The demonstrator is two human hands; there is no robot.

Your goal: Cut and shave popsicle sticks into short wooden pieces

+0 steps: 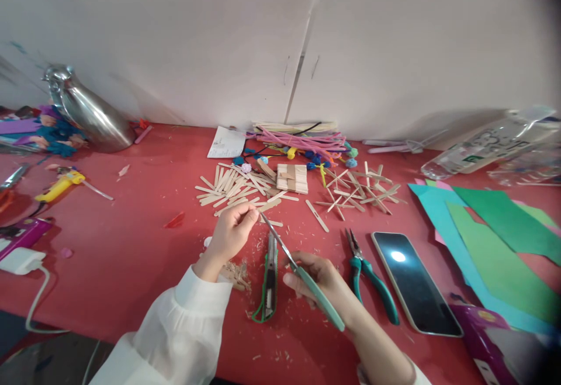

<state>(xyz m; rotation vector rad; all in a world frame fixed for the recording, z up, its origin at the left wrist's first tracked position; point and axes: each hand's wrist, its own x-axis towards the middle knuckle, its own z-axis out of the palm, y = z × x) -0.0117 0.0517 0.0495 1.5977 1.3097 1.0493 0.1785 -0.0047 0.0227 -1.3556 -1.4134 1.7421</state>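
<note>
My left hand point(232, 230) is closed in a pinch on a wooden craft stick point(270, 204), which juts to the right from the fingertips. My right hand point(319, 283) is wrapped round a pair of scissors point(322, 300) with pale green handles. The scissor blades slant up to the left, their tips close by the left fingertips and the stick. Whether the blades touch the stick is hard to tell. Below the blades lies a green utility knife point(270, 277) on the red table. Wood shavings point(239, 274) lie partly hidden beside my left wrist.
Loose craft sticks point(228, 185) and a square stack of sticks point(292, 178) lie ahead, with joined sticks point(366, 189) to their right. Pliers point(372, 283), a phone point(416, 283) and coloured paper point(491, 239) are on the right. A steel jug point(94, 107) and yellow glue gun point(61, 186) stand left.
</note>
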